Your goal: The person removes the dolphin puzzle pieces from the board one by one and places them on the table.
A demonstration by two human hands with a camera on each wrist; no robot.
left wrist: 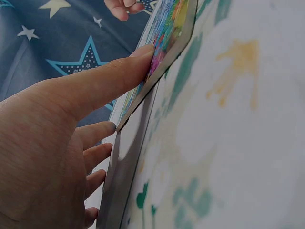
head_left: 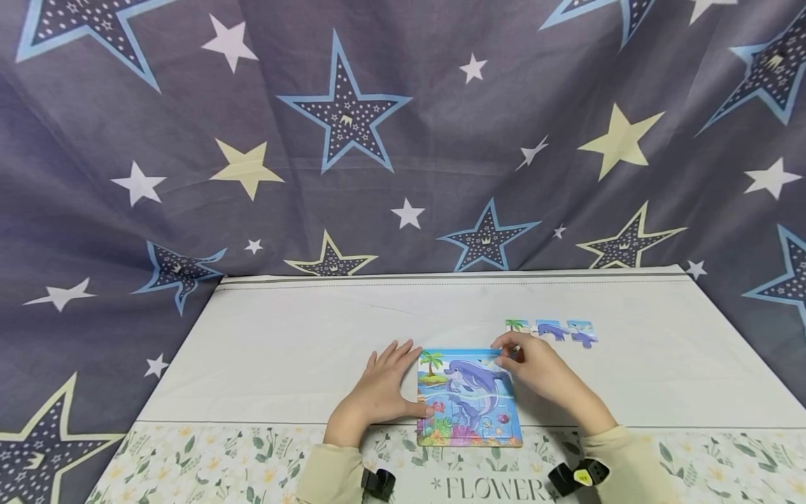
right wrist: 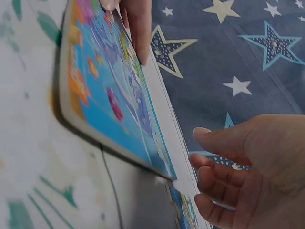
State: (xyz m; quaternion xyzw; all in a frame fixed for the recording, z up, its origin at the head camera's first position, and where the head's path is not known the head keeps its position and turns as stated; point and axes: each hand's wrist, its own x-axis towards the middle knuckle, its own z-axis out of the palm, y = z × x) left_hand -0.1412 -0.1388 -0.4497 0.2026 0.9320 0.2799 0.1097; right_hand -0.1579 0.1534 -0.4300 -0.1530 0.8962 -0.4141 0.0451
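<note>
A dolphin jigsaw puzzle (head_left: 466,402) in a flat tray with a blue top edge lies at the front of the table. My left hand (head_left: 380,392) is spread beside its left side, with the thumb (left wrist: 138,59) resting on the tray's edge and the other fingers along the side. Over the puzzle's top right corner hovers my right hand (head_left: 535,367), fingers loosely bent. In the right wrist view a gap shows between thumb (right wrist: 205,136) and fingers, with nothing seen held. Just beyond that hand lie a palm-tree puzzle piece (head_left: 517,325) and two dolphin pieces (head_left: 551,330).
The table has a white cover (head_left: 302,336) with a floral front band (head_left: 220,455) lettered FLOWER. Behind it hangs a dark curtain (head_left: 403,140) printed with stars, which also closes off both sides.
</note>
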